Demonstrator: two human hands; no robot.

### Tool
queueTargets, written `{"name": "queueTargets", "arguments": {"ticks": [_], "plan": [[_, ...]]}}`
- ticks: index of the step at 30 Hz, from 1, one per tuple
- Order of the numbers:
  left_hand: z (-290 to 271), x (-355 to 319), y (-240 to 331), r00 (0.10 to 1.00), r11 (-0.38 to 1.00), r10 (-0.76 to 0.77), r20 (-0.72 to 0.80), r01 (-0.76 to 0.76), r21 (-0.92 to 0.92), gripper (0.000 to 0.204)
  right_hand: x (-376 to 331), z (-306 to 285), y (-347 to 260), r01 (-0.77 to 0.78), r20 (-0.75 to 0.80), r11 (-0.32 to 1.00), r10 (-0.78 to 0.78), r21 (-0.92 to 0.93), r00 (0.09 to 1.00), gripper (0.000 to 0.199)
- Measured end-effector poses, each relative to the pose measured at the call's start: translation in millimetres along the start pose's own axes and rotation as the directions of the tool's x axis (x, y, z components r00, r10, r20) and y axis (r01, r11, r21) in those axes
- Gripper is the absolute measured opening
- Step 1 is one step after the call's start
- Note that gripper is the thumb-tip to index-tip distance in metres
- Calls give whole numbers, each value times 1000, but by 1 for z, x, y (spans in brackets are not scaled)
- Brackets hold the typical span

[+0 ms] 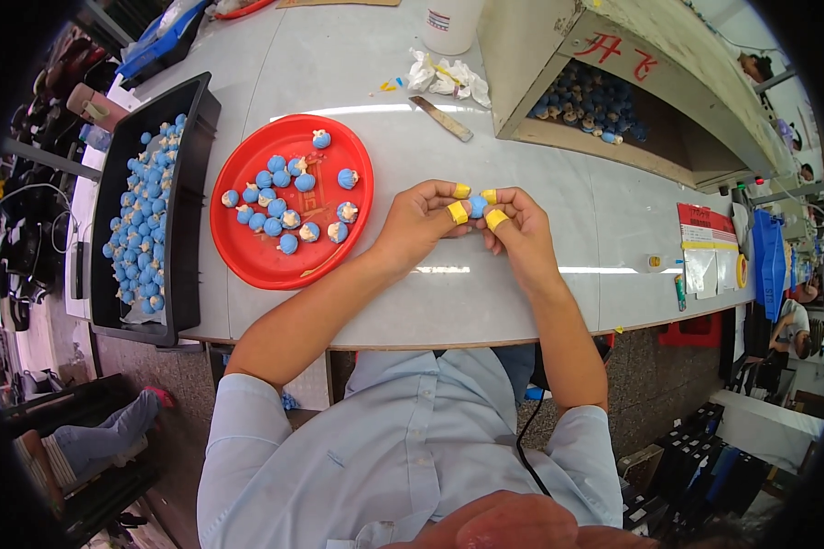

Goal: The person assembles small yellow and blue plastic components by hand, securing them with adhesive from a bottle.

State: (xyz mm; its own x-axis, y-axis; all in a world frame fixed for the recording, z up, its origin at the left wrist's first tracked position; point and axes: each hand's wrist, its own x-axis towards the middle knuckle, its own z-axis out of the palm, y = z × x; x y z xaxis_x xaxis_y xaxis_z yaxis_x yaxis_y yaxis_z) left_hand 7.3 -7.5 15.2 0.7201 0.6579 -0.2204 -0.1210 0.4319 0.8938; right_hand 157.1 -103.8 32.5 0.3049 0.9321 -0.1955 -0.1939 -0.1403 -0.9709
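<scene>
Between my two hands, just above the grey table, is a small blue ball (pixel 477 207). My left hand (pixel 428 216) pinches it from the left with thumb and forefinger. From the other side my right hand (pixel 515 222) grips it the same way. Yellow tape wraps the thumb and forefinger tips of both hands. Left of my left hand stands a round red tray (pixel 238 160), which holds several blue balls (pixel 304 182) with cream-coloured parts. The fingers partly cover the held ball, so its details are hidden.
A black bin (pixel 208 101) full of similar blue balls stands at the far left. Beyond my hands lie a flat blade (pixel 442 120) and crumpled tissue (pixel 449 78). A metal cabinet (pixel 533 57) with more balls stands at the back right. Cards (pixel 708 240) lie far right.
</scene>
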Motion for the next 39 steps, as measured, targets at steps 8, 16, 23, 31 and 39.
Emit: {"name": "queueTargets", "arguments": {"ticks": [8, 16, 23, 31, 39], "plan": [[-7, 4, -2, 997, 993, -10, 71, 2, 115, 24, 0, -3, 0, 61, 56, 992, -56, -106, 997, 19], [-14, 8, -13, 990, 989, 65, 128, -81, 121, 22, 3, -10, 2, 142, 154, 984, -125, -106, 980, 12], [-8, 3, -12, 988, 985, 111, 111, -125, 123, 19, 2, -11, -2, 104, 169, 988, -84, -114, 982, 12], [-8, 3, -14, 981, 976, 157, 110, -171, 132, 18, 2, -12, 0, 134, 185, 984, -112, -116, 976, 13], [-8, 1, -11, 979, 969, 170, 115, -187, 160, 17, 1, -11, -2, 150, 191, 981, -125, -121, 974, 15]]}}
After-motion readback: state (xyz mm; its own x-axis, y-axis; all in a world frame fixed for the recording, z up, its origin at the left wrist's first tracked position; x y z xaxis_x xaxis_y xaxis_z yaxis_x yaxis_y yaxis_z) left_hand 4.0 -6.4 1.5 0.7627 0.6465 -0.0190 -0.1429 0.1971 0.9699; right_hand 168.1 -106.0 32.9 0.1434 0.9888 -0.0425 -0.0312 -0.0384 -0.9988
